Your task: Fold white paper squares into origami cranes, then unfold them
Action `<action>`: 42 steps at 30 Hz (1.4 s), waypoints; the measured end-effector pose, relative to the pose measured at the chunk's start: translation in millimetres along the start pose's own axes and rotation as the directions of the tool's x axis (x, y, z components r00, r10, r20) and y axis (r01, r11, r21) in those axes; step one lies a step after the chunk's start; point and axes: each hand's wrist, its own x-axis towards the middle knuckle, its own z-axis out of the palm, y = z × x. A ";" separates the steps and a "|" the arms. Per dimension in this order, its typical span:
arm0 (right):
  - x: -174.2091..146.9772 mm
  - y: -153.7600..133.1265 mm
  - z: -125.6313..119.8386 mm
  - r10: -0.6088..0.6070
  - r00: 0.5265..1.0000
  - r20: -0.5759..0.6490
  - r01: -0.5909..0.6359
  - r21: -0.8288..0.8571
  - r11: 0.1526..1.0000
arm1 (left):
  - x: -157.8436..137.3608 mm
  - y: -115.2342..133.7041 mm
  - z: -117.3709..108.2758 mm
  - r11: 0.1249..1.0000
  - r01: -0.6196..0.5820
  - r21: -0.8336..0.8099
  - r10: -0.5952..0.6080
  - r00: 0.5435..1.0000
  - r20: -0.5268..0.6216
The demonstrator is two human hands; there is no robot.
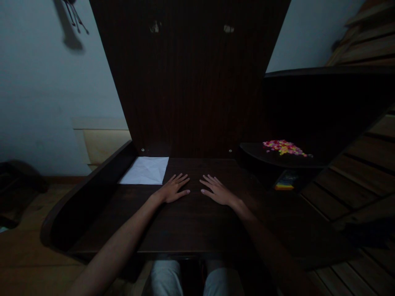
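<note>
My left hand [173, 189] lies palm down on the dark wooden desk [188, 230], fingers spread, holding nothing. Just to its left is a white sheet of paper [146, 170] with fold creases, at the back left of the desktop. My right hand [217, 190] also rests flat, its fingers apart and nothing under them that I can see. A narrow gap separates the two hands near the middle of the desktop.
On a corner shelf [251, 150] at the right sits a pile of small pink, red and yellow pieces [284, 147]. Beneath it stands a dark item with a rainbow-coloured edge [284, 186]. A raised side panel [89, 189] borders the left, and a tall back panel [191, 82] rises behind.
</note>
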 end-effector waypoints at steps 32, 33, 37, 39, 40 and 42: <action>-0.3 4.1 0.9 -0.024 1.000 -0.004 0.024 0.021 0.999 | -17.9 -27.1 -44.1 0.731 0.677 -0.087 -0.665 0.676 -0.317; -0.2 4.3 1.0 -0.025 1.000 -0.004 0.026 0.022 0.999 | -18.2 -28.4 -44.8 0.729 0.677 -0.103 -0.670 0.675 -0.309; -0.3 3.7 0.5 -0.017 1.000 0.001 0.017 0.019 1.000 | -19.2 -32.3 -46.5 0.736 0.665 -0.129 -0.668 0.683 -0.296; -0.7 2.4 -0.6 -0.013 1.000 0.003 0.013 0.017 1.000 | -19.1 -31.9 -46.4 0.732 0.674 -0.103 -0.668 0.678 -0.307; -0.9 1.6 -1.2 -0.013 1.000 0.004 0.013 0.016 1.000 | -18.9 -31.2 -46.2 0.725 0.684 -0.078 -0.669 0.673 -0.315; -1.2 0.4 -2.2 -0.011 1.000 0.003 0.011 0.013 1.000 | -18.5 -29.5 -46.3 0.712 0.702 -0.020 -0.667 0.668 -0.330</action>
